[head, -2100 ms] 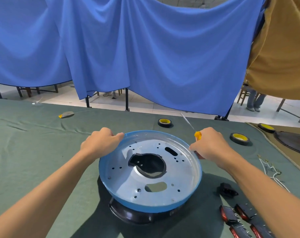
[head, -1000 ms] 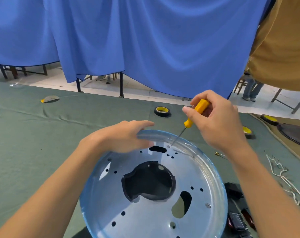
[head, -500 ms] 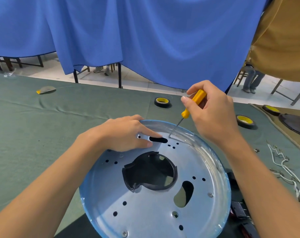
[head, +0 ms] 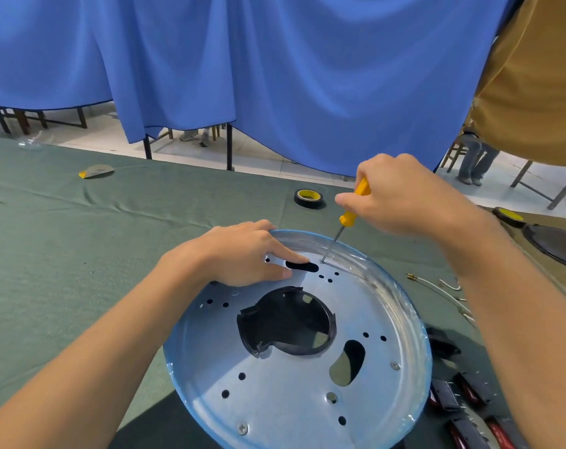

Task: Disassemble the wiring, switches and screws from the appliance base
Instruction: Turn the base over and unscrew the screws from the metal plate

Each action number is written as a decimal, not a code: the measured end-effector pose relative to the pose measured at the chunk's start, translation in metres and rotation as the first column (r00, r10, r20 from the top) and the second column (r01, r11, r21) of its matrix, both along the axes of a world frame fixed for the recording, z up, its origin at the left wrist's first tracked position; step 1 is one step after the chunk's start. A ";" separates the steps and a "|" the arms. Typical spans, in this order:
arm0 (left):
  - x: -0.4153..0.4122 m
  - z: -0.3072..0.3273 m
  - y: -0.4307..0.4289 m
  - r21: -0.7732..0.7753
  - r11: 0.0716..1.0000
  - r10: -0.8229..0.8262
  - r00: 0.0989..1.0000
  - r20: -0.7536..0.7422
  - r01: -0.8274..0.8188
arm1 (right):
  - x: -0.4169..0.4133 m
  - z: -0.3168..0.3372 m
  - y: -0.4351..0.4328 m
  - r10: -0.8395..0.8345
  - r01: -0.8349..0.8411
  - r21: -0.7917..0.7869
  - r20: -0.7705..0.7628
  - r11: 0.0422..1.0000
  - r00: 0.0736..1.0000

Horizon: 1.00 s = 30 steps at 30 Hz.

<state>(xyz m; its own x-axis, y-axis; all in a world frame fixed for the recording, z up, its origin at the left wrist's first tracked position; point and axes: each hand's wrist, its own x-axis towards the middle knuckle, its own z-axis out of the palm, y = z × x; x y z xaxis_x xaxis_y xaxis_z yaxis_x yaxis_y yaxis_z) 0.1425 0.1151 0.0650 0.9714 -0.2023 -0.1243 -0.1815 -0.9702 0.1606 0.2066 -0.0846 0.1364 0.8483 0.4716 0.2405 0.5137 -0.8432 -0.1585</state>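
Round galvanised-metal appliance base (head: pixel 275 384) — perforated, blue-rimmed — sits on the cloth-covered counter (head: pixel 64 254). Left hand (head: pixel 242 254) rests flat, fingers straight. Right hand (head: pixel 405 199) grips the yellow-handled screwdriver (head: pixel 351 215), tip on a far-edge screw (head: pixel 322 261).

1. Table (head: pixel 80 247) under wrinkly green cloth.
2. Far side: black tape roll (head: pixel 309 198) with yellow core, flat grey-yellow scrap (head: pixel 95 171) way off left.
3. Right side: loose white wires (head: pixel 450 287), black-and-red switches (head: pixel 473 388) nearer the front.
4. Middle: round metal appliance base (head: pixel 275 393), blue rim, something dark underneath.
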 end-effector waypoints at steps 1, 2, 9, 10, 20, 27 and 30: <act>-0.001 0.000 0.000 0.002 1.000 -0.006 1.000 0.003 0.006 | 0.000 0.009 0.004 -0.010 0.007 -0.089 -0.031 0.996 0.999; -0.001 0.000 0.000 0.004 1.000 -0.012 1.000 0.006 0.012 | 0.001 0.016 0.008 -0.009 -0.002 -0.173 -0.061 0.985 0.998; -0.005 0.005 -0.002 0.091 0.994 -0.061 0.998 0.016 0.060 | 0.005 0.038 0.040 0.013 -0.082 -0.524 -0.133 0.848 0.991; -0.006 0.006 -0.005 0.091 0.993 -0.069 0.998 0.001 0.069 | 0.008 0.039 0.044 0.013 -0.089 -0.543 -0.143 0.835 0.990; -0.015 0.001 -0.024 0.024 0.996 -0.075 0.976 -0.204 0.081 | 0.013 0.044 0.055 0.106 -0.237 -0.600 -0.246 0.764 0.964; -0.015 0.002 -0.024 -0.015 0.997 -0.077 0.978 -0.196 0.075 | 0.009 0.047 0.062 0.267 -0.393 -0.579 -0.294 0.714 0.918; -0.014 0.001 -0.024 -0.020 0.997 -0.075 0.980 -0.184 0.073 | 0.012 0.044 0.058 0.239 -0.405 -0.493 -0.364 0.770 0.900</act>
